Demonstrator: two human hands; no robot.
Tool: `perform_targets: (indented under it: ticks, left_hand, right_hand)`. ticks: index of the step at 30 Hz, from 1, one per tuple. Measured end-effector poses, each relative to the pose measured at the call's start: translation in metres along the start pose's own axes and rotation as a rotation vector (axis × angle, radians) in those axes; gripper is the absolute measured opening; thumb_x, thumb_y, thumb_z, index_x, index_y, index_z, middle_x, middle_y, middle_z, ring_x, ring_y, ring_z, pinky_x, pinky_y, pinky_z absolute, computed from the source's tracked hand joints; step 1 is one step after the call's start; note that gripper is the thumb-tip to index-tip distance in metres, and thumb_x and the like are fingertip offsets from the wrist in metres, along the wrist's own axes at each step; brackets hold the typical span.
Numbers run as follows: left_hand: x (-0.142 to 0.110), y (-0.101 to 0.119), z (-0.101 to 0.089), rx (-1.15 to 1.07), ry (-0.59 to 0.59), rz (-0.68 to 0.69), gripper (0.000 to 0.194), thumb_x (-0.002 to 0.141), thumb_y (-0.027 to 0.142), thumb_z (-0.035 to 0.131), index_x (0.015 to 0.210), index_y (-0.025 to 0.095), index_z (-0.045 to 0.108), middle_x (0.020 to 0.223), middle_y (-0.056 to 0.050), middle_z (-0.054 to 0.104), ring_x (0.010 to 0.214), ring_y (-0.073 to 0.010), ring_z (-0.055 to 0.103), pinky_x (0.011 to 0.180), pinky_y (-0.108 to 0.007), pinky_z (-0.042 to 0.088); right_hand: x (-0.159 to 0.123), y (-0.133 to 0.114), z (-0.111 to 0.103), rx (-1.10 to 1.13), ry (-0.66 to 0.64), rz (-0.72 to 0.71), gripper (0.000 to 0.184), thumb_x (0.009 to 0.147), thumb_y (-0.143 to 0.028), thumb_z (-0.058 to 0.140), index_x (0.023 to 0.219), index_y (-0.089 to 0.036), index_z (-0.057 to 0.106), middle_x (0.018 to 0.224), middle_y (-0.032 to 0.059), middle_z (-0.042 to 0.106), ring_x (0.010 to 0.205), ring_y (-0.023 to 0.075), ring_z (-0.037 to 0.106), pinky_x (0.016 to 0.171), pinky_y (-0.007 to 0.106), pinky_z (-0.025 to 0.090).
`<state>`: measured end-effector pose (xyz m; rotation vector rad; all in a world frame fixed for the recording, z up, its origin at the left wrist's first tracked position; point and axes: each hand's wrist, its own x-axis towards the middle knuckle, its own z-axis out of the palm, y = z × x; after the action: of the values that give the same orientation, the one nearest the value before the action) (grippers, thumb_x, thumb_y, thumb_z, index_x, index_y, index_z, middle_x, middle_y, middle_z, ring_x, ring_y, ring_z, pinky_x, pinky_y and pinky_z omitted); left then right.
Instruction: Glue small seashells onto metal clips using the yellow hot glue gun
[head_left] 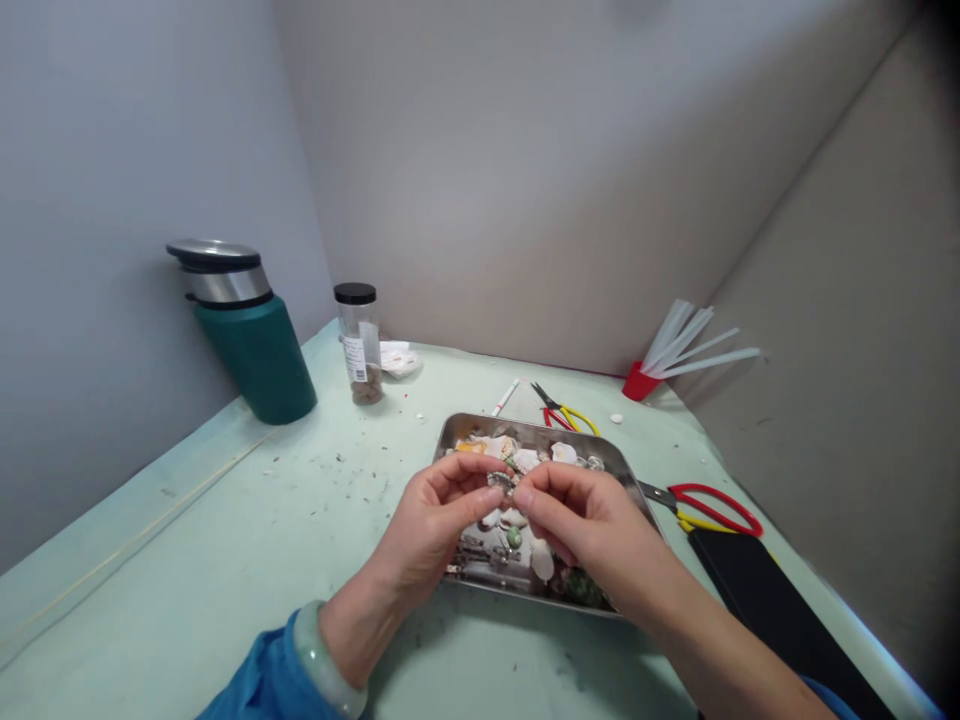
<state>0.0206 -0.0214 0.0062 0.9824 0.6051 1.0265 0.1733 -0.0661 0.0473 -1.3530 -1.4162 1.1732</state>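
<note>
Pale table (262, 560) here; left hand (439, 505) and right hand (581, 505) pinch a small piece (501, 481) above the tray (619, 460), likely so drops land inside! Scissors (682, 490) sit at its three o'clock.

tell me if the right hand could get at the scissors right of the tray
Likely yes: those scissors lie close by, with nothing over their red handle, though the right hand would first need to leave the small piece above the tray.
</note>
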Motion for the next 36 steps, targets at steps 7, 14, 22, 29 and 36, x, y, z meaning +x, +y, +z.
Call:
perform_targets:
  ticks: [7,14,22,29,36]
  left_hand:
    - [-0.0004,0.0003,0.0005,-0.013,-0.003,0.003,0.019,0.068,0.021,0.076,0.086,0.016,0.07,0.08,-0.004,0.068,0.075,-0.0144,0.059,0.072,-0.026,0.043]
    - [-0.0002,0.0009,0.0023,-0.054,-0.02,0.011,0.018,0.069,0.021,0.075,0.086,0.017,0.068,0.072,-0.002,0.066,0.071,-0.0135,0.057,0.072,-0.025,0.043]
    - [-0.0012,0.0031,0.0039,-0.054,-0.02,0.005,0.013,0.074,0.023,0.071,0.083,0.015,0.066,0.069,-0.001,0.064,0.065,-0.0108,0.056,0.07,-0.024,0.043]
    - [0.0009,0.0016,0.0017,-0.043,-0.012,-0.003,0.015,0.076,0.027,0.071,0.085,0.015,0.068,0.066,0.0,0.061,0.06,-0.0082,0.052,0.065,-0.022,0.042]
    - [0.0013,-0.0016,-0.0015,-0.001,-0.068,-0.002,0.017,0.08,0.03,0.067,0.088,0.016,0.07,0.064,0.001,0.058,0.059,-0.0075,0.049,0.063,-0.022,0.04]
  right_hand:
    - [0.0006,0.0016,0.0009,-0.007,0.023,-0.009,0.03,0.083,-0.038,0.057,0.061,-0.019,0.048,0.048,-0.0086,0.036,0.043,0.0067,0.029,0.039,0.019,0.026]
    - [-0.0003,0.0038,-0.0007,-0.114,0.056,-0.032,0.027,0.084,-0.039,0.056,0.067,-0.018,0.054,0.051,-0.0077,0.039,0.044,0.0071,0.033,0.04,0.019,0.028]
    - [-0.0022,0.0058,-0.0031,-0.386,0.226,-0.251,0.024,0.091,-0.033,0.05,0.073,-0.019,0.057,0.06,-0.0046,0.048,0.055,0.0104,0.042,0.051,0.022,0.034]
    - [-0.0045,0.0048,-0.0028,-0.424,0.257,-0.487,0.009,0.089,-0.022,0.055,0.095,-0.023,0.061,0.087,-0.0003,0.058,0.068,0.0123,0.052,0.062,0.025,0.041]
    - [-0.0033,0.0035,-0.0081,-0.427,0.115,-0.506,0.034,0.086,-0.018,0.059,0.118,-0.029,0.055,0.101,0.0017,0.054,0.067,0.0105,0.051,0.062,0.025,0.045]
